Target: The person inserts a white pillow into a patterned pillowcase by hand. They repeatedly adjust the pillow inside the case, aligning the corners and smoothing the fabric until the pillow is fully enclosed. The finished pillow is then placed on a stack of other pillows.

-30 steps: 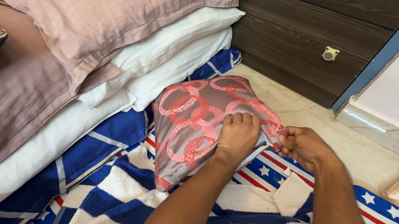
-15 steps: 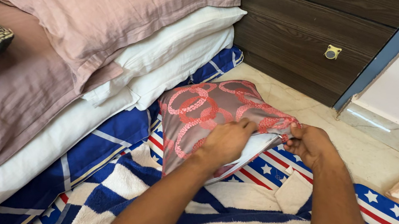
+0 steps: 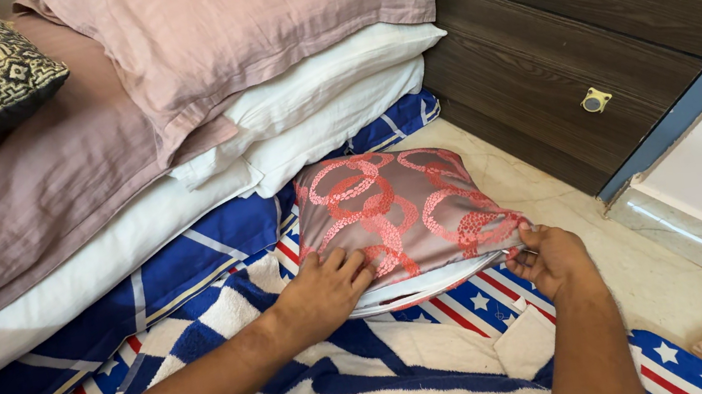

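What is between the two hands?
In the head view, the open edge of the cushion runs between the left hand and the right hand, with a white inner pillow showing at that edge.

Single head view, looking steeply down, close over bedding [image 3: 194, 280] on floor.

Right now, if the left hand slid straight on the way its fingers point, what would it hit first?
The left hand already rests on the red-ringed cushion; beyond it, probably the stacked white pillows, though depth is unclear.
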